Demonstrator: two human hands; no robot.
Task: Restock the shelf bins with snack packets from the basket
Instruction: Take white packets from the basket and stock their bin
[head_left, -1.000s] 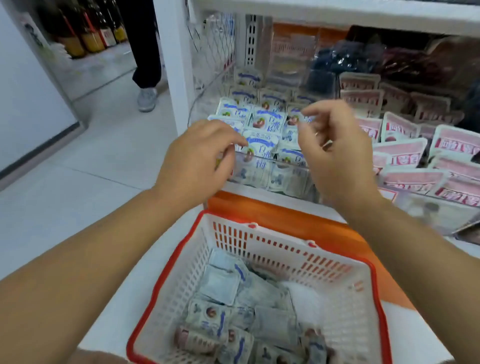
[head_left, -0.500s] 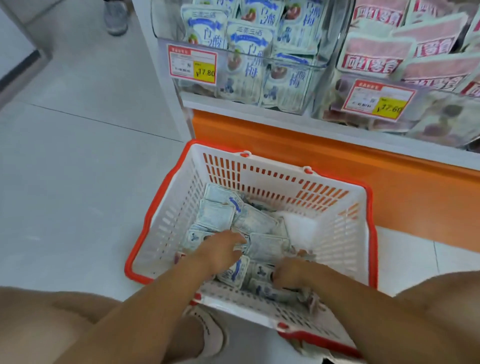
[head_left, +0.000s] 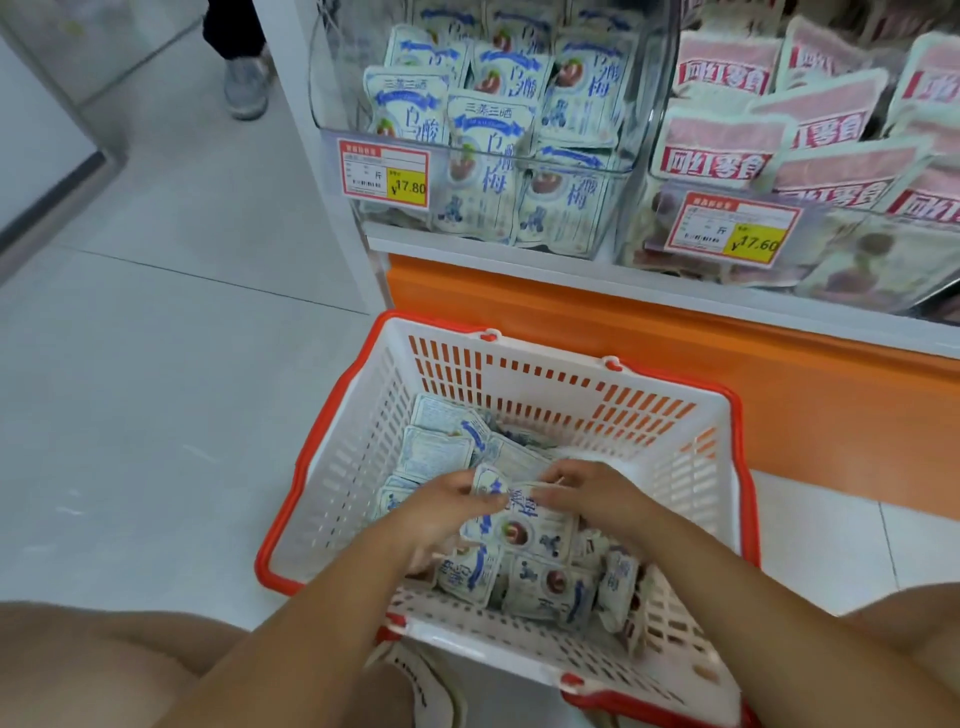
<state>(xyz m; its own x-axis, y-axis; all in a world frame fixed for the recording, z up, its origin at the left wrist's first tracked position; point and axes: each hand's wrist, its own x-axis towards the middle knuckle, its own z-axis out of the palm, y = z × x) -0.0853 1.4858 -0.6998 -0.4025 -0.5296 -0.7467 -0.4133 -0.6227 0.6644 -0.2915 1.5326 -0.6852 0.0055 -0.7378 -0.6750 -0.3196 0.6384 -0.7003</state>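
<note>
A white basket with a red rim (head_left: 332, 462) stands on the floor below the shelf, holding several white-and-blue snack packets (head_left: 441, 452). Both hands are inside it. My left hand (head_left: 441, 514) and my right hand (head_left: 592, 493) grip one white-and-blue packet (head_left: 524, 525) between them, lifted a little above the pile. On the shelf above, a clear bin (head_left: 618, 171) holds several of the same blue packets. Beside it to the right is a second clear bin (head_left: 644, 218) of pink packets (head_left: 722, 140).
The orange shelf base (head_left: 675, 343) runs right behind the basket. Price tags (head_left: 384, 174) hang on the bin fronts. Another person's leg and shoe (head_left: 244, 88) stand on the tiled floor at the upper left. My knees and a shoe (head_left: 426, 686) are at the bottom.
Both hands left the blue bin on the shelf and dropped into the basket. They now hold one packet together, raised off the pile. The view tilted down.
</note>
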